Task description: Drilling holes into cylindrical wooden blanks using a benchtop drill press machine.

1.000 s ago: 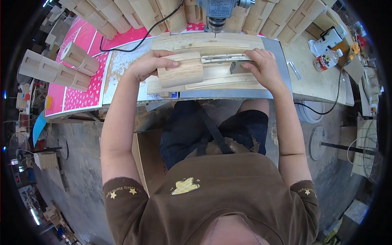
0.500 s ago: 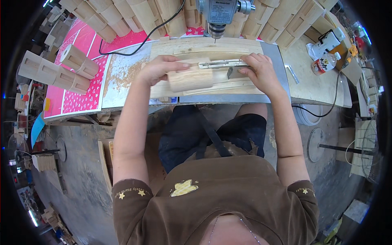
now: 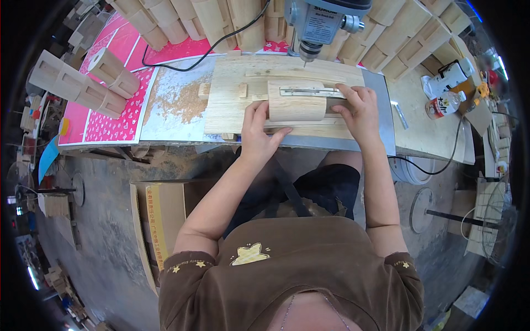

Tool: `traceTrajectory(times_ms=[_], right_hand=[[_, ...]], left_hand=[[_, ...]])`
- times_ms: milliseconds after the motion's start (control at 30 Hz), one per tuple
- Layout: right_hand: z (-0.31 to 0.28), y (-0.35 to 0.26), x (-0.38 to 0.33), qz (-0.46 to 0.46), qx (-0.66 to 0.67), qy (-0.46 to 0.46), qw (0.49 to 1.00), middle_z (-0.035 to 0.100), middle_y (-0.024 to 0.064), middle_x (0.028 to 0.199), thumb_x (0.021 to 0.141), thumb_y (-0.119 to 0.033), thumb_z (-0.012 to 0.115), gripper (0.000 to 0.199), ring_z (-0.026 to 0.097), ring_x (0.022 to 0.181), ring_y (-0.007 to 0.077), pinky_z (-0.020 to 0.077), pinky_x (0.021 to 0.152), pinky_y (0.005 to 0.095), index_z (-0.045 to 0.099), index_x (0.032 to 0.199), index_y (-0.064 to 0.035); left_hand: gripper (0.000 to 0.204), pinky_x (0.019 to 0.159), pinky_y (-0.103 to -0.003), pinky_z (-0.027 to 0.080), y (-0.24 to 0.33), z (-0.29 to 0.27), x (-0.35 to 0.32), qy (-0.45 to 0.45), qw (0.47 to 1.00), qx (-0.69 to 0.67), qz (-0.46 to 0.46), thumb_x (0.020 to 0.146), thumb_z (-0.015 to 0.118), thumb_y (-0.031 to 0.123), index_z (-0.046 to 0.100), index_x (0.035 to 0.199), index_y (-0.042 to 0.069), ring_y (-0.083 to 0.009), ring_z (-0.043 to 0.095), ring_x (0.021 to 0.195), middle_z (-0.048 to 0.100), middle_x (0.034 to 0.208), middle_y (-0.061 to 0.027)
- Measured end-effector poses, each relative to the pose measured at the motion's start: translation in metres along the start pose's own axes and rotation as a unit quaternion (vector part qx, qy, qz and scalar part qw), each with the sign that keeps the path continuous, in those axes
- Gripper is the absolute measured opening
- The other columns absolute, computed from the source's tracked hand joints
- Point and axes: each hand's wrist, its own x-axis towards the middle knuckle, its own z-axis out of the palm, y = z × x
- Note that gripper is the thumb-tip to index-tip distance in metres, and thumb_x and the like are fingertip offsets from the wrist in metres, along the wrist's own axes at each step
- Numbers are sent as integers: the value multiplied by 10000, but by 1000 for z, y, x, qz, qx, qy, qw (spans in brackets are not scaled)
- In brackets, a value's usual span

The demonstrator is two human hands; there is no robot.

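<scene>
A pale wooden cylinder (image 3: 297, 110) lies on its side on a wooden board (image 3: 232, 113). Along its top rests a narrow slotted strip (image 3: 309, 92), light-coloured with a dark slit. My right hand (image 3: 359, 107) is closed on the strip's right end, thumb and fingers bent around it; a grey piece partly shows between them. My left hand (image 3: 260, 129) touches the cylinder's left end with its fingers, while its thumb lies apart along the near wooden rail. Behind the cylinder, the bench drill (image 3: 317, 27) holds a thin bit above the board.
Several carved wooden cylinders (image 3: 406, 36) stand behind the drill, others (image 3: 77, 85) at the left. Sawdust (image 3: 182, 105) covers part of the bench. A black cable (image 3: 221, 41) crosses the back. At the right are a bottle (image 3: 444, 105) and a small metallic strip (image 3: 399, 115).
The wooden cylinder has moved right and down onto the board, under the slotted strip. My left hand has shifted from holding its left side to its near left end. The head view has shifted slightly.
</scene>
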Motion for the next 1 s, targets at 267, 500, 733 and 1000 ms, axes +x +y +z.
traceTrajectory(times_ms=[267, 500, 733, 1000], right_hand=[[30, 13, 29, 26, -22, 14, 999, 606, 43, 914, 604, -118, 782, 493, 507, 932, 273, 439, 823, 375, 652, 1077, -160], [21, 12, 35, 62, 146, 43, 986, 590, 89, 1064, 682, -111, 762, 508, 503, 1056, 278, 413, 924, 367, 597, 1162, -135], [-55, -29, 164, 0, 220, 360, 907, 630, 128, 850, 964, -294, 449, 319, 601, 739, 181, 456, 672, 301, 600, 1029, -21], [-98, -41, 191, 106, 38, 107, 988, 619, 161, 741, 919, -280, 469, 335, 600, 716, 247, 456, 672, 336, 630, 857, 6]], left_hand=[[776, 910, -441, 300, -35, 4, 45, -13, 981, 194, 23, 528, 840, 297, 563, 1217, 71, -257, 512, 993, 566, 973, -62], [509, 771, -365, 425, -57, -15, 65, -77, 990, 102, 59, 562, 818, 167, 650, 1036, 90, -265, 553, 846, 608, 833, -63], [603, 848, -384, 338, -66, -17, 63, -113, 987, 106, 37, 583, 811, 209, 612, 1146, 132, -221, 526, 870, 563, 800, -5], [597, 826, -376, 349, -61, -12, 63, -105, 987, 110, 60, 603, 797, 198, 598, 1161, 123, -224, 524, 829, 550, 794, -14]])
